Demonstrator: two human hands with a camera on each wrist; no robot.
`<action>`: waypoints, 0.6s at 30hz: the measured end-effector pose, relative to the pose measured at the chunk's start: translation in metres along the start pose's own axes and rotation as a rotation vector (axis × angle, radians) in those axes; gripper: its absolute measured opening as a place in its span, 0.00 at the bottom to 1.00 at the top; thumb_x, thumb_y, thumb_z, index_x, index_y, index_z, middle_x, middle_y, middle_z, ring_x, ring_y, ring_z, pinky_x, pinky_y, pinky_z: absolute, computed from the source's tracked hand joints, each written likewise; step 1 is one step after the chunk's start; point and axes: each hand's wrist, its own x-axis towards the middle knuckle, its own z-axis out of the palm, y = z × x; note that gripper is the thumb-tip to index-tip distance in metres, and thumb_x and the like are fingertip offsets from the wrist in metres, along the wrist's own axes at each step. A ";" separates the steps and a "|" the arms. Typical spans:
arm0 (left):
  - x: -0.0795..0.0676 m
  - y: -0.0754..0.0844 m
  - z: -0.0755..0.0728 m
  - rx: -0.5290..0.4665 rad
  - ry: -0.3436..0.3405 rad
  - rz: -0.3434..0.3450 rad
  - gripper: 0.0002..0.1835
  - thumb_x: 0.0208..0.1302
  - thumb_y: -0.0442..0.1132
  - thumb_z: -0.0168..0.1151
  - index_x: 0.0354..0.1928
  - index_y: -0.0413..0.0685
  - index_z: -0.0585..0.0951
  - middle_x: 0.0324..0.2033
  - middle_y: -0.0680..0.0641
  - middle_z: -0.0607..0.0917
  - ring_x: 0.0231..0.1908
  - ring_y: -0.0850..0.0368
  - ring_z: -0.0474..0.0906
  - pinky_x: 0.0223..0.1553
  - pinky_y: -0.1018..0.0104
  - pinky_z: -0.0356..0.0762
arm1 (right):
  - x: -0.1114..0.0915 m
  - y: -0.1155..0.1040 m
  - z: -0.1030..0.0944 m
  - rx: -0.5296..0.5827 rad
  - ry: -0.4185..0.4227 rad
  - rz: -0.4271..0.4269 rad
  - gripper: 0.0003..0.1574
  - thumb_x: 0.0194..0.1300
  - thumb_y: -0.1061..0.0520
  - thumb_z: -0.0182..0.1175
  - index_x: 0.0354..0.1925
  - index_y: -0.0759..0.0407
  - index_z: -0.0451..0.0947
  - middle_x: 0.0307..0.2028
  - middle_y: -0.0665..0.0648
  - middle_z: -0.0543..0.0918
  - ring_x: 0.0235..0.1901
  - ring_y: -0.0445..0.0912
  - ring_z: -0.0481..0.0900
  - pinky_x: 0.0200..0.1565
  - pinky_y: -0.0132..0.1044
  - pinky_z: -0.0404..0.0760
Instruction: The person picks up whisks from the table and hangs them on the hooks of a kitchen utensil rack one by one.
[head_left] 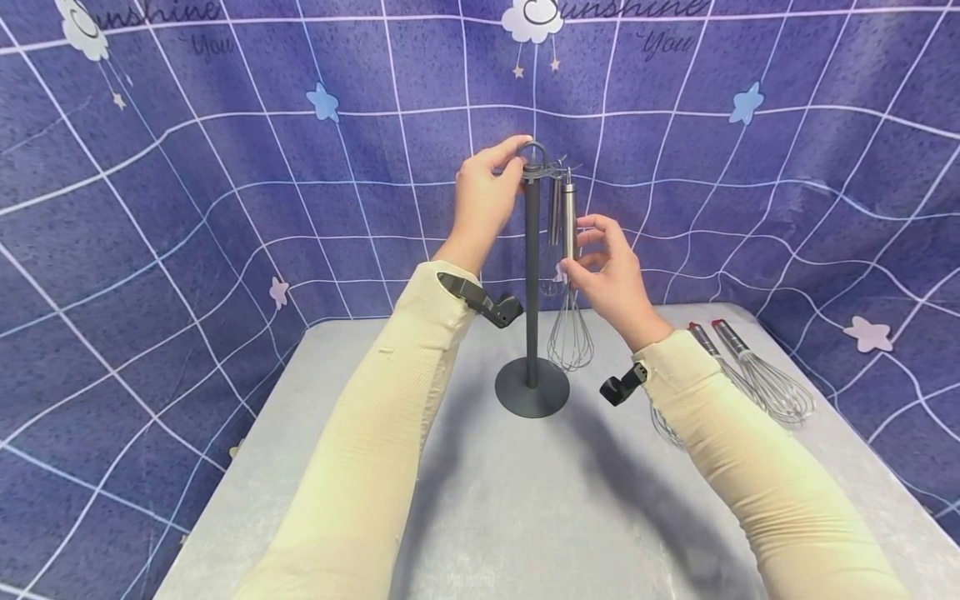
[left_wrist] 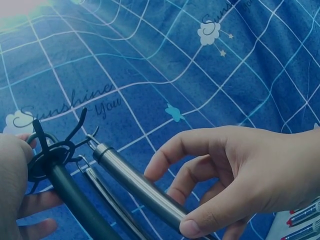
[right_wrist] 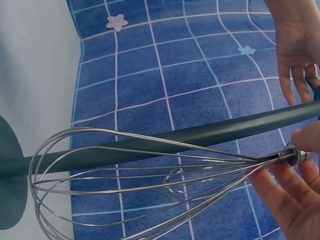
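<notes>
A dark utensil stand (head_left: pixel 532 283) rises upright from its round base, with hooks and a ring at the top. My left hand (head_left: pixel 485 185) holds that top, thumb and forefinger at the ring. On a right-side hook hangs a steel whisk (head_left: pixel 569 218), wires downward beside the pole. My right hand (head_left: pixel 613 271) holds the lower part of its handle, the thumb in front and fingers at the far side. Behind it a smaller whisk (left_wrist: pixel 107 197) also hangs from the stand. In the right wrist view the held whisk's wire loops (right_wrist: pixel 145 190) overlap the pole.
More whisks (head_left: pixel 763 375) with red-tipped handles lie at the right of the grey table (head_left: pixel 517 500), partly hidden by my right sleeve. A blue-purple gridded cloth (head_left: pixel 337 192) hangs behind and beside the table. Each wrist wears a black camera mount (head_left: pixel 480 300).
</notes>
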 end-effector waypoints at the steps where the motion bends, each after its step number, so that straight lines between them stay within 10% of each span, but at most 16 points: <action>1: 0.000 0.000 0.000 0.000 0.000 0.000 0.16 0.72 0.39 0.61 0.58 0.58 0.86 0.44 0.50 0.89 0.29 0.58 0.86 0.36 0.72 0.72 | 0.000 0.000 0.000 0.000 -0.001 -0.003 0.38 0.63 0.70 0.67 0.66 0.54 0.66 0.50 0.59 0.75 0.33 0.46 0.83 0.30 0.33 0.83; 18: 0.001 -0.002 0.000 -0.009 -0.005 -0.002 0.16 0.72 0.39 0.61 0.59 0.58 0.85 0.43 0.50 0.89 0.31 0.56 0.86 0.34 0.71 0.72 | 0.001 0.004 0.004 0.027 -0.011 -0.006 0.39 0.64 0.69 0.66 0.68 0.52 0.63 0.50 0.59 0.74 0.35 0.47 0.84 0.33 0.36 0.85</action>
